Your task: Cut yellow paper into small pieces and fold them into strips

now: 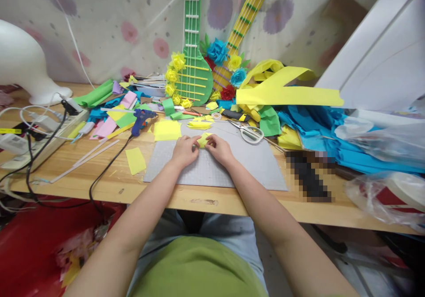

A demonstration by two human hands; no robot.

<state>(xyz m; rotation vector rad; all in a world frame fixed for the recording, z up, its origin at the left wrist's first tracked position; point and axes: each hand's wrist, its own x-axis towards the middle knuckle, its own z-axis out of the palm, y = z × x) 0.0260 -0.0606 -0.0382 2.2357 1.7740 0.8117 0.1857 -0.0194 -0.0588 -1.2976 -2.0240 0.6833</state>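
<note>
Over the grey cutting mat (212,168), my left hand (186,150) and my right hand (219,149) pinch a small yellow paper piece (203,140) between them. The left fingers hold its left side and the right fingers its right side. A stack of yellow paper squares (167,130) lies just left of and beyond my left hand. Folded yellow strips (199,123) sit just past the held piece. White-handled scissors (251,134) rest on the mat to the right of my right hand.
A blue glue gun (141,121) and a yellow sheet (136,160) lie left. Green and yellow paper guitars (194,78) stand behind. Blue crepe paper (308,120) is heaped right, near a pixelated dark object (308,175). A power strip (49,140) with cables sits far left.
</note>
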